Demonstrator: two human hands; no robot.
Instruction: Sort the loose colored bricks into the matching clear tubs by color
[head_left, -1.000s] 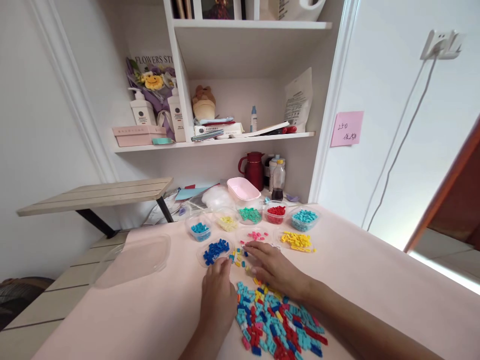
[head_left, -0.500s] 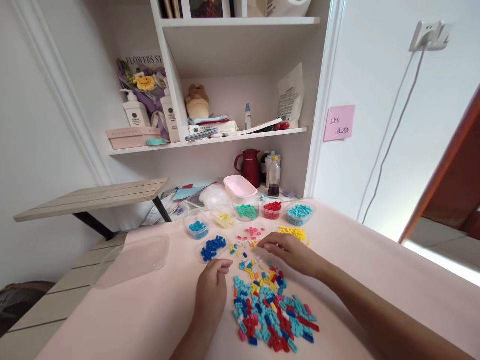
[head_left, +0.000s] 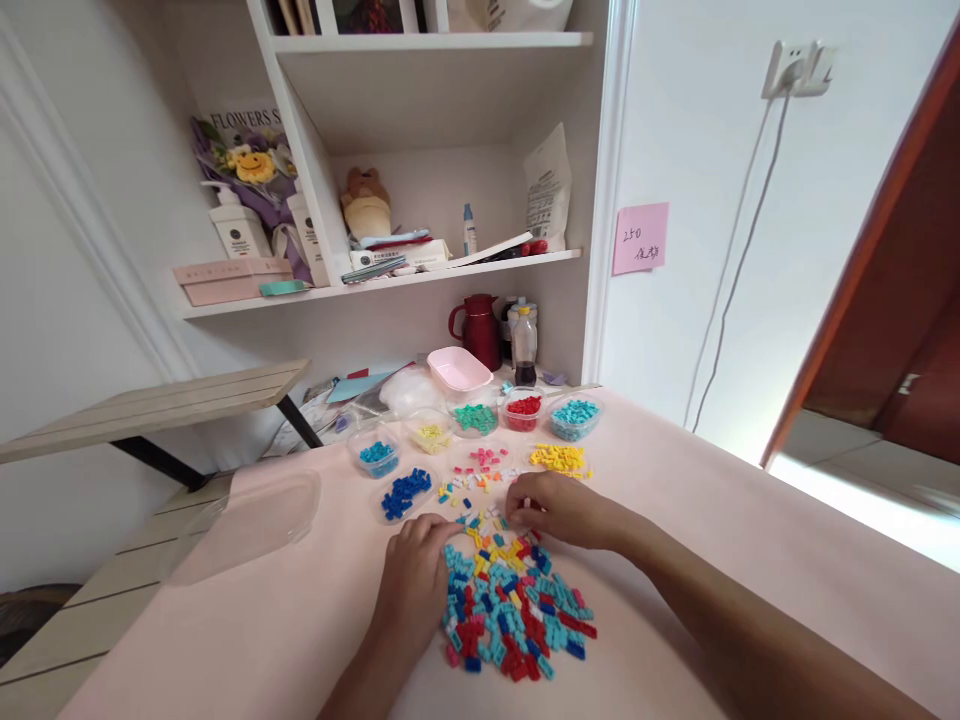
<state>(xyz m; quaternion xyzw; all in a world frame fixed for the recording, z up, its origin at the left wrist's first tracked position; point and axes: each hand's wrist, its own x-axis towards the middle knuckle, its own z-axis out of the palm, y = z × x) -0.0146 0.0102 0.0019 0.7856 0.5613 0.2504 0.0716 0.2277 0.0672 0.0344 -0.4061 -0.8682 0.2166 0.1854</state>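
A mixed heap of small toy building bricks [head_left: 517, 615], mostly turquoise, red, dark blue and yellow, lies on the pink table cover. My left hand [head_left: 414, 565] rests at the heap's upper left edge, fingers stretched towards the bricks. Over the top of the heap, my right hand [head_left: 559, 508] has its fingers curled down and together; whatever is between them is hidden. Close to my left hand is a clear tub of dark blue bricks [head_left: 406, 494]. Just beyond my right hand are yellow bricks [head_left: 557, 458], and pink bricks [head_left: 484, 459] lie left of those.
Clear tubs of blue bricks [head_left: 376, 454], pale yellow bricks [head_left: 433, 436], green bricks [head_left: 475, 418], red bricks [head_left: 523, 407] and turquoise bricks [head_left: 575, 415] form a back row. Behind them stand a pink basin [head_left: 460, 371] and a red jug [head_left: 481, 335]. A clear lid [head_left: 255, 520] lies left.
My left hand has moved up to the heap's edge and its fingers have reached out. My right hand has come down nearer the heap, fingers curling. The view has shifted to the right.
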